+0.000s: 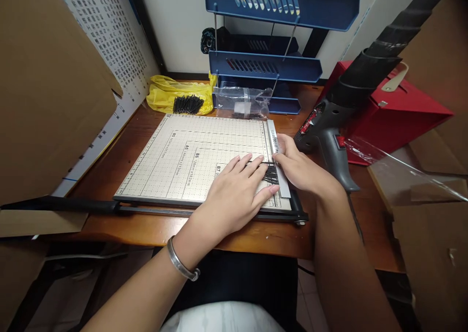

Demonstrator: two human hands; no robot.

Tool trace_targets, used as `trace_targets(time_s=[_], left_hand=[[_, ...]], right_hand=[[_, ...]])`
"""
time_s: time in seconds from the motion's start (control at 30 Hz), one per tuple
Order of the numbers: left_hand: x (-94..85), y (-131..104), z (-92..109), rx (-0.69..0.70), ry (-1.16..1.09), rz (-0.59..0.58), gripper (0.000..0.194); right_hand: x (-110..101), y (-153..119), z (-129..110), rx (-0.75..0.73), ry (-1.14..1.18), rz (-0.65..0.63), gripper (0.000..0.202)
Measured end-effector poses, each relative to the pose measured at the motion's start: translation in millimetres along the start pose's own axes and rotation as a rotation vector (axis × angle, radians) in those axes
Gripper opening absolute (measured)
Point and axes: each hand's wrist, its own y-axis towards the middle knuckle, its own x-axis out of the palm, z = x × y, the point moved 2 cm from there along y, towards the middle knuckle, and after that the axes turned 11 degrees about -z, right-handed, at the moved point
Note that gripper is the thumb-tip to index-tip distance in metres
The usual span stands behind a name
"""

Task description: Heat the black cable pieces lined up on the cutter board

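A paper cutter [157, 166] with a printed grid board lies on the table. My left hand [234, 190] rests palm down on its right part, fingers stretched out over a row of thin black tubes [270, 172]. The tubes' right ends meet the cutter's metal ruler edge [283, 185]. My right hand [296, 164] is closed at that edge, thumb near the tube ends and fingers against the outer side. The cutter's blade arm [157, 211] lies lowered along the near side, its black handle [87, 205] out to the left.
Behind the cutter are a yellow bag [157, 95] with a bundle of short black pieces [188, 104], a clear plastic bag [241, 100] and a blue tiered rack [263, 64]. At right stand a heat gun [332, 142] and a red box [395, 107]. Cardboard [47, 103] rises at left.
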Motion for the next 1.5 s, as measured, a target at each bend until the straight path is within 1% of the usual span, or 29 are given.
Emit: trace_targets(time_s=[0.17,0.27,0.4,0.47,0.57,0.6,0.67,0.8,0.87,0.97,1.07,1.2,1.4,1.5], left_hand=[[-2.6,10.1,1.1,0.030,-0.033,-0.030,0.063],[-2.7,12.8,2.8,0.036,-0.062,-0.035,0.063],[-5.5,11.8,2.1,0.049,-0.098,-0.005,0.058],[-10.5,12.9,-1.7,0.063,-0.082,0.059,0.047],[-21.8,19.7,-12.6,0.069,-0.055,0.162,0.022],[-25.6,23.2,-16.7,0.068,-0.059,0.171,0.017],[-31.9,31.3,-23.7,0.069,-0.085,0.141,0.013],[-38.7,44.2,-28.6,0.080,-0.122,0.024,0.014],[-39.7,47.5,-27.7,0.082,-0.121,-0.006,0.014],[-38.6,50.5,-25.7,0.093,-0.117,-0.020,0.014],[-35.4,52.6,-24.5,0.103,-0.128,-0.016,0.015],[-32.5,51.9,-23.4,0.113,-0.137,0.020,0.016],[-34.7,37.1,-21.8,0.140,-0.131,0.128,0.014],[-33.8,32.1,-20.8,0.148,-0.117,0.102,0.014]], right_hand=[[0.1,1.3,3.6,0.020,0.005,0.021,0.059],[0.4,2.7,5.7,0.021,0.009,0.010,0.059],[0.0,2.9,6.2,0.039,0.012,0.002,0.058],[-0.3,2.3,5.1,0.034,0.010,-0.001,0.057],[-0.7,0.8,2.8,0.004,0.002,-0.013,0.056],[-0.8,0.3,2.2,-0.002,0.000,-0.017,0.056],[-0.9,-0.5,1.6,0.003,-0.005,-0.021,0.057],[-0.6,-0.7,1.9,0.025,-0.014,-0.021,0.059],[-0.5,-0.3,2.3,0.036,-0.017,-0.015,0.060],[-0.4,0.2,2.9,0.038,-0.023,-0.008,0.059],[-0.5,0.6,3.8,0.027,-0.035,-0.003,0.058],[-0.4,1.9,6.3,0.030,-0.047,-0.004,0.059],[-0.3,2.2,5.6,-0.010,-0.048,0.008,0.059],[0.0,1.1,4.4,-0.001,-0.057,0.004,0.058]])
